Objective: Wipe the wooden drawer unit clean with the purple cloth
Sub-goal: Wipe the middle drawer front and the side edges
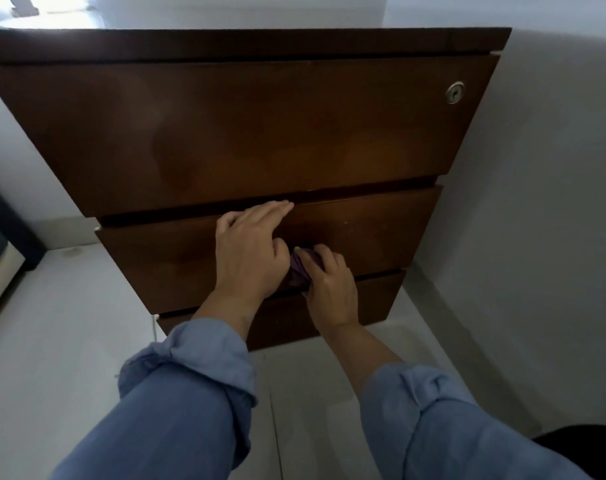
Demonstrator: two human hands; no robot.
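Observation:
The dark wooden drawer unit (260, 133) fills the upper half of the head view, with three drawer fronts stacked under a flat top. My left hand (249, 251) lies flat on the middle drawer front, its straight fingers reaching up to the gap under the top drawer. Right beside it, my right hand (329, 289) grips the bunched purple cloth (299, 271) against the lower part of the middle drawer. Most of the cloth is hidden between the two hands.
A round metal lock (455, 92) sits at the top drawer's upper right. A white wall (543, 202) runs close along the unit's right side. Pale floor tiles (59, 323) lie below, and a dark piece of furniture (0, 230) stands at the left edge.

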